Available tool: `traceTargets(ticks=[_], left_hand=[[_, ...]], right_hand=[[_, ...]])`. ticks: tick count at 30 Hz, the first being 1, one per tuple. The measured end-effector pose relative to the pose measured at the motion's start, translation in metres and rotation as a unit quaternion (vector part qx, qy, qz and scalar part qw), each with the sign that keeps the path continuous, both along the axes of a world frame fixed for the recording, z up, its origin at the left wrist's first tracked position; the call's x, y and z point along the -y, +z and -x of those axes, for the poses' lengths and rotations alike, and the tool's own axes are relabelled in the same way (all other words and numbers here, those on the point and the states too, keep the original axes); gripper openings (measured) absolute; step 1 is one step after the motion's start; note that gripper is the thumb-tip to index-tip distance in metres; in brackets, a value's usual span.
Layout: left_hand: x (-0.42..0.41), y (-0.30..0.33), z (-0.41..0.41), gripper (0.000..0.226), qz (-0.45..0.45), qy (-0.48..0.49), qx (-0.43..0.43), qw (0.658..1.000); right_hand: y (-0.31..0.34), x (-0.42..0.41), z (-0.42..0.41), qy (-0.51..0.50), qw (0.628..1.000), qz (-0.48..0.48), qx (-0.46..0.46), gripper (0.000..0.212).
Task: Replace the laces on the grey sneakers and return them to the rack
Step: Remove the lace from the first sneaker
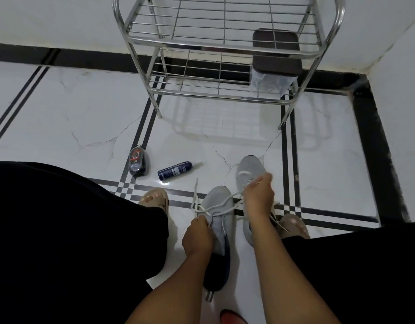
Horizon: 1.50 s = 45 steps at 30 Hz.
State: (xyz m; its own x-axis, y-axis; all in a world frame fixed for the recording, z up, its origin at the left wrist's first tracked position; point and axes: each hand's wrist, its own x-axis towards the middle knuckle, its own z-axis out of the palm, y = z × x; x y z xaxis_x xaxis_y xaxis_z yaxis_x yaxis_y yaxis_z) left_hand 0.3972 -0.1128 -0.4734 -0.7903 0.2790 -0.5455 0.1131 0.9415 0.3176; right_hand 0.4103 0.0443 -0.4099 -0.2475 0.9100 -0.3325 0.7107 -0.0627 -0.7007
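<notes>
From the head view, two grey sneakers stood on the tiled floor (85,127) in front of the metal rack (216,50). The left hand (198,236) pinched the white lace (221,203) at the near sneaker (219,206). The right hand (259,195) gripped the same lace, drawn up over the far sneaker (249,169). A spray can (175,170) and a polish bottle (137,162) lay to the left.

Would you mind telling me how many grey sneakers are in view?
2. One sneaker lies on the floor under the left hand; the other sneaker lies beside it, farther right, partly behind the right hand. None on the rack.
</notes>
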Motion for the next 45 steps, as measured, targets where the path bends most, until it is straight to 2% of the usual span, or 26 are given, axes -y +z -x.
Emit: traceTargets(ticks=[3,6,12,14,15,17,19,20,21,23,24,25,26,27,28,29,30,32,34,36,38,41,43,44,45], left_hand=[[-0.003,-0.001,0.006,0.018,-0.001,-0.002,0.004,1.000],[-0.006,-0.002,0.010,0.020,-0.001,-0.004,-0.005,1.000],[-0.008,-0.004,0.016,0.018,-0.022,0.090,0.050,0.994],[-0.007,-0.006,0.017,0.016,-0.037,0.116,0.068,0.990],[-0.006,-0.007,0.018,0.015,-0.044,0.126,0.077,0.988],[-0.002,-0.010,0.020,0.015,-0.046,0.143,0.086,0.985],[0.001,-0.012,0.023,0.015,-0.042,0.158,0.085,0.983],[0.002,-0.012,0.024,0.015,-0.042,0.165,0.085,0.982],[0.003,-0.012,0.024,0.015,-0.046,0.170,0.084,0.981],[0.002,-0.013,0.025,0.016,-0.052,0.174,0.087,0.980],[0.002,-0.013,0.025,0.016,-0.053,0.173,0.089,0.979],[0.001,-0.012,0.024,0.016,-0.055,0.172,0.090,0.979],[0.000,-0.012,0.024,0.016,-0.057,0.170,0.091,0.980],[0.000,-0.012,0.024,0.016,-0.059,0.169,0.090,0.980],[-0.001,-0.012,0.024,0.017,-0.060,0.166,0.090,0.980],[-0.001,-0.011,0.024,0.017,-0.060,0.165,0.090,0.980],[-0.001,-0.011,0.024,0.017,-0.060,0.164,0.092,0.980],[-0.002,-0.009,0.024,0.017,-0.062,0.167,0.095,0.979],[-0.002,-0.008,0.025,0.016,-0.062,0.165,0.094,0.980],[-0.001,-0.010,0.025,0.016,-0.060,0.163,0.095,0.980],[-0.001,-0.009,0.025,0.016,-0.055,0.169,0.096,0.979],[-0.003,-0.009,0.026,0.017,-0.054,0.177,0.093,0.978],[-0.005,-0.008,0.028,0.021,-0.044,0.161,0.084,0.982],[-0.005,-0.009,0.030,0.022,-0.032,0.149,0.080,0.985],[-0.006,-0.006,0.032,0.024,-0.022,0.139,0.081,0.987]], right_hand=[[-0.040,0.037,-0.007,0.192,0.973,0.054,0.119,0.017],[-0.059,0.057,-0.012,0.346,0.922,0.018,0.176,0.021],[-0.078,0.053,-0.011,0.517,0.813,-0.134,0.232,0.026],[-0.080,0.052,-0.008,0.536,0.798,-0.141,0.237,0.023],[-0.082,0.051,-0.007,0.520,0.816,-0.119,0.225,0.020],[-0.075,0.046,-0.004,0.409,0.897,-0.025,0.168,0.011],[-0.056,0.037,0.004,0.221,0.970,0.072,0.068,0.014],[-0.042,0.028,0.011,0.110,0.985,0.136,-0.017,0.016],[-0.024,0.018,0.020,-0.004,0.968,0.212,-0.134,0.018],[0.016,-0.004,0.032,-0.173,0.855,0.318,-0.372,0.021],[0.031,-0.014,0.034,-0.202,0.820,0.326,-0.424,0.020],[0.040,-0.023,0.035,-0.192,0.836,0.302,-0.416,0.017],[0.044,-0.029,0.035,-0.137,0.893,0.247,-0.351,0.012],[0.039,-0.031,0.033,-0.050,0.952,0.175,-0.246,0.007],[0.032,-0.028,0.030,0.058,0.983,0.107,-0.137,0.009],[0.016,-0.020,0.028,0.166,0.983,0.068,-0.039,0.010],[0.000,-0.007,0.025,0.262,0.962,0.064,0.052,0.011],[-0.030,0.023,0.015,0.391,0.896,0.052,0.202,0.016],[-0.044,0.049,0.004,0.452,0.851,-0.018,0.268,0.019],[-0.051,0.061,-0.008,0.478,0.832,-0.068,0.274,0.023],[-0.052,0.059,-0.010,0.480,0.834,-0.057,0.265,0.024],[-0.039,0.048,-0.001,0.383,0.898,0.099,0.194,0.020],[-0.029,0.042,0.006,0.234,0.925,0.259,0.148,0.018],[-0.026,0.040,0.005,0.112,0.921,0.367,0.068,0.020],[-0.025,0.039,0.002,-0.008,0.904,0.424,-0.054,0.023]])
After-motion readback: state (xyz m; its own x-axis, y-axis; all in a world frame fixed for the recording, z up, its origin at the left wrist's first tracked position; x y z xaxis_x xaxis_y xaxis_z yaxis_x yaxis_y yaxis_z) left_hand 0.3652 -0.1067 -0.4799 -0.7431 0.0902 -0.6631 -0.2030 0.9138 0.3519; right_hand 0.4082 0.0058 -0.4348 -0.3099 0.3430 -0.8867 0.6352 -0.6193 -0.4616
